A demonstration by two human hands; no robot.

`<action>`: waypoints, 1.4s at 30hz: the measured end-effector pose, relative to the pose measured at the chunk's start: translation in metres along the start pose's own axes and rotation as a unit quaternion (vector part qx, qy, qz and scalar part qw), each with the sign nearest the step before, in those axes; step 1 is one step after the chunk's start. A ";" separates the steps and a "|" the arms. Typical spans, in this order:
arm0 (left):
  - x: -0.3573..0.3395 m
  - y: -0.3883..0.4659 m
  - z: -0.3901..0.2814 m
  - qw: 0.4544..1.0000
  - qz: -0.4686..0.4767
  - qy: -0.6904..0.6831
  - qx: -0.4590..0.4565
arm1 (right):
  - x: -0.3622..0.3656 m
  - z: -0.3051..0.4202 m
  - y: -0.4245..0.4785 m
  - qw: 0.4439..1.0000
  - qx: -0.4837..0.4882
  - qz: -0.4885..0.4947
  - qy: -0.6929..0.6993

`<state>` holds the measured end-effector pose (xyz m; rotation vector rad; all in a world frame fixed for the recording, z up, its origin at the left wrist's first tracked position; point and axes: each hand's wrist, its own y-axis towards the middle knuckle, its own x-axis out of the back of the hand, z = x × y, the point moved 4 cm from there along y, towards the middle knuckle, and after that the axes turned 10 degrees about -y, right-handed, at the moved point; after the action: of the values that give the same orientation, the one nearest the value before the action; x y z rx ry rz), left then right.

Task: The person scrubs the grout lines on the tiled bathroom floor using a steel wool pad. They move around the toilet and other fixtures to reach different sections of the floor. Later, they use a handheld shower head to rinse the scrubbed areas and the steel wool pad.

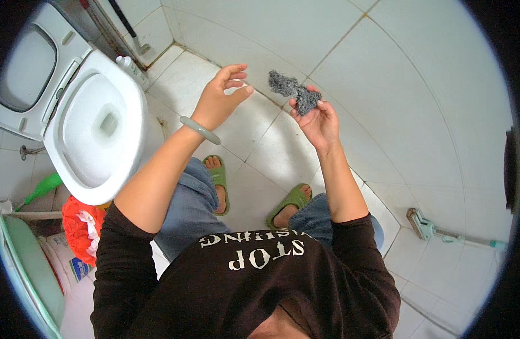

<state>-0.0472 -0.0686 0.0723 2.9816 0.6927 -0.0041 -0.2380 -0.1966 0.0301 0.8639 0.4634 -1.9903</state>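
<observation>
My right hand (pixel 317 120) grips a grey steel wool scrubber (pixel 307 101) between thumb and fingers. A loose, stretched lobe of the wool sticks out from the grip towards the upper left. Across a gap from it, my left hand (pixel 224 98) is held in the air with thumb and fingers apart and nothing in them. A pale stone bangle (pixel 199 130) circles my left wrist. Both hands are above the white tiled floor (pixel 281 144), near the tiled wall (pixel 395 93).
A white toilet (pixel 135 127) with raised lid stands at left, a white bottle (pixel 132 70) behind it. Nearer are a red plastic bag (pixel 75 220), a white bucket (pixel 58 250), a green basin (pixel 31 262) and a green-handled brush (pixel 48 184). A mop head (pixel 418 223) rests at right.
</observation>
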 end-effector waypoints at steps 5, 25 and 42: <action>-0.033 -0.021 -0.044 0.975 0.035 0.110 -0.190 | -0.039 0.020 -0.037 1.000 -0.003 -0.015 -0.003; -0.060 -0.048 -0.066 0.874 0.023 0.290 -0.390 | -0.061 -0.003 -0.060 1.000 -0.022 0.004 0.003; -0.049 -0.015 -0.015 0.985 0.102 0.003 -0.140 | -0.031 -0.013 -0.051 0.990 -0.049 0.033 0.125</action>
<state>-0.0978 -0.0758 0.0866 2.7643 0.3507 0.1068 -0.2646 -0.1434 0.0435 1.0577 0.6606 -1.7909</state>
